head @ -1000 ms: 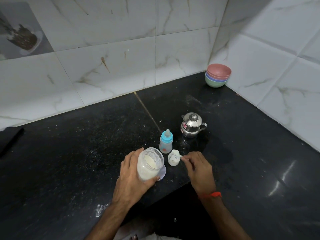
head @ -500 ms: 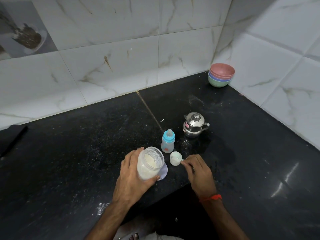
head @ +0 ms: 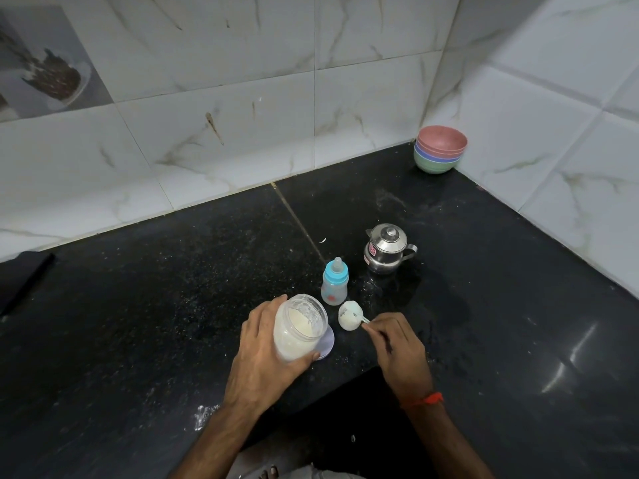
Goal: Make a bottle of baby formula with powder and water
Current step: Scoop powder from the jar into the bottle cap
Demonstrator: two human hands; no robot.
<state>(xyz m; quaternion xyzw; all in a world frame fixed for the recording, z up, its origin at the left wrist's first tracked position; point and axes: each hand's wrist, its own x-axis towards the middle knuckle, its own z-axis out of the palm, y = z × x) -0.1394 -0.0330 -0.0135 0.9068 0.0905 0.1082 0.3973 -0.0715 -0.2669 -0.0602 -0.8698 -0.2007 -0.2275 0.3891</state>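
Sideways, scoop (head: 350, 315) handle pinched rightward in right hand (head: 397, 350); left hand (head: 266, 354) around seemingly tilted jar (head: 299, 327).

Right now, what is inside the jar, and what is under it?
The open jar, tilted in the left hand, holds pale powder. A lilac lid peeks out beneath its base; jar and hand cover most of it, so contact is unclear.

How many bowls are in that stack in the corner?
4 visible by rim colour, nested in one stack in the back right corner: pink on top, two blue beneath, green at the bottom. More could be hidden inside.
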